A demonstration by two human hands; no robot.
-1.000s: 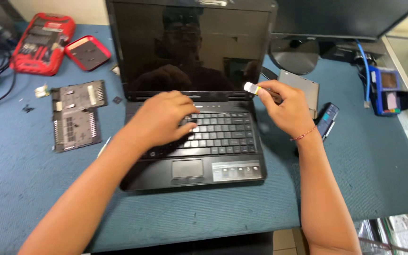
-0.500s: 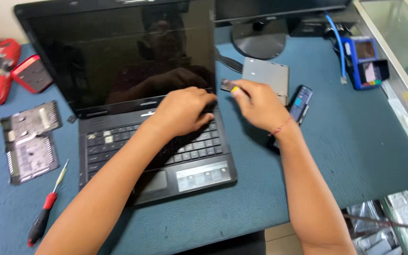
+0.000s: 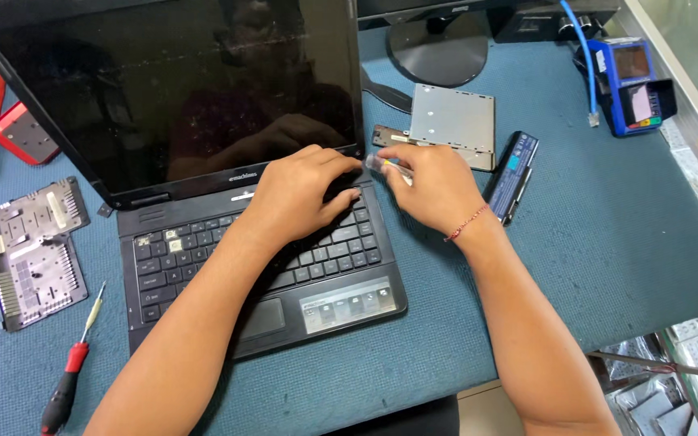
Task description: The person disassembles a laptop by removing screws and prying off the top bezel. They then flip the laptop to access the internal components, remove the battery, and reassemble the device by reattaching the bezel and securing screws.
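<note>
Laptop (image 3: 203, 202) sits open on the blue mat (image 3: 624, 242), screen dark. My left hand (image 3: 300, 194) lies flat on the top right of the keyboard (image 3: 260, 258), gripping nothing. My right hand (image 3: 434, 182) pinches a small pale tool (image 3: 383, 165) at the laptop's right hinge corner. Best to brace the base firmly and work the tip in gently, without prying hard.

Two bare forearms, no sleeves in view. The left hand (image 3: 300, 190) wears no rings or watch. The right hand (image 3: 434, 182) has a thin red beaded thread bracelet (image 3: 466, 224) around its wrist. Fingernails are short.
</note>
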